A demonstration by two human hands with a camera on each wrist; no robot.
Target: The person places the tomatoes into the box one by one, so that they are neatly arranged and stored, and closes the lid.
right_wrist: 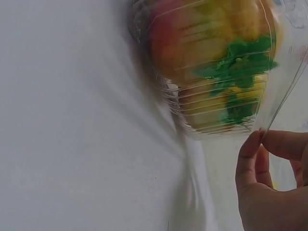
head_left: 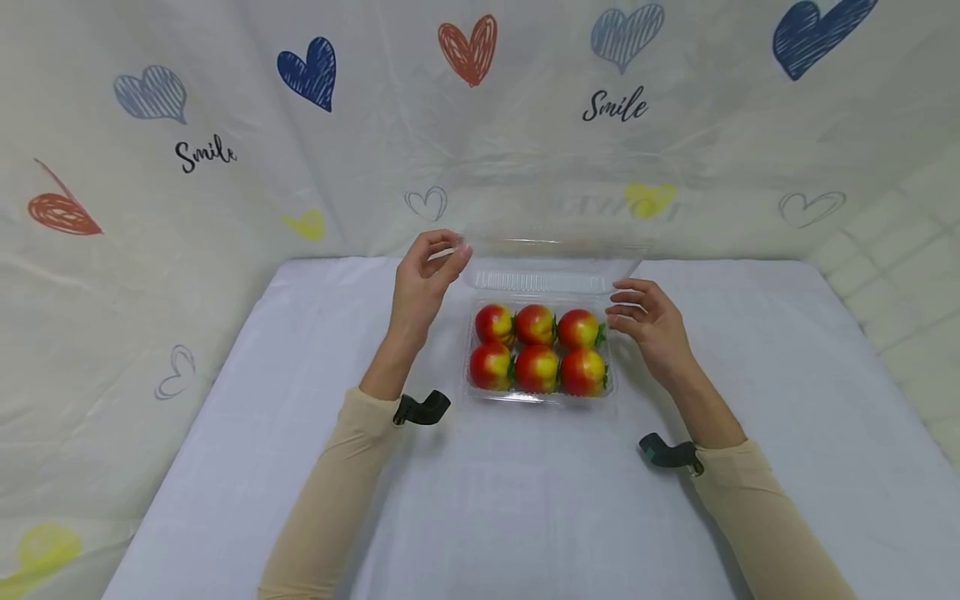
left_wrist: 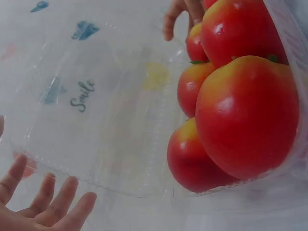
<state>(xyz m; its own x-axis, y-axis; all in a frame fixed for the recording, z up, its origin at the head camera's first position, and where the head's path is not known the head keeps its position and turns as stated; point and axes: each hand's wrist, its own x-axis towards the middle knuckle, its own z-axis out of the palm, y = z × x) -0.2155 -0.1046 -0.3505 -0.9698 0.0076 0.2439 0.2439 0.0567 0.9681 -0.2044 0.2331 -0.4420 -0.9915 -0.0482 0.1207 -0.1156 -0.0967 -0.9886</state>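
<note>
A clear plastic clamshell box [head_left: 540, 397] stands on the table, its lid [head_left: 543, 279] tilted up at the back. Several round red-and-yellow toy fruits [head_left: 536, 368] with green leaves fill the box in two rows. At the lid's raised left corner, my left hand [head_left: 422, 287] holds the edge between thumb and index finger; its other fingers [left_wrist: 62, 202] spread along that side. My right hand [head_left: 654, 329] is at the right side of the box, close to the hinge. There its thumb and index finger [right_wrist: 248, 159] pinch the thin plastic lid edge.
A white cloth [head_left: 480, 500] covers the table. Behind it hangs a pale curtain [head_left: 525, 125] printed with hearts and the word Smile. A dark wrist camera mount [head_left: 423, 408] sits on the left wrist, another mount [head_left: 667, 452] on the right.
</note>
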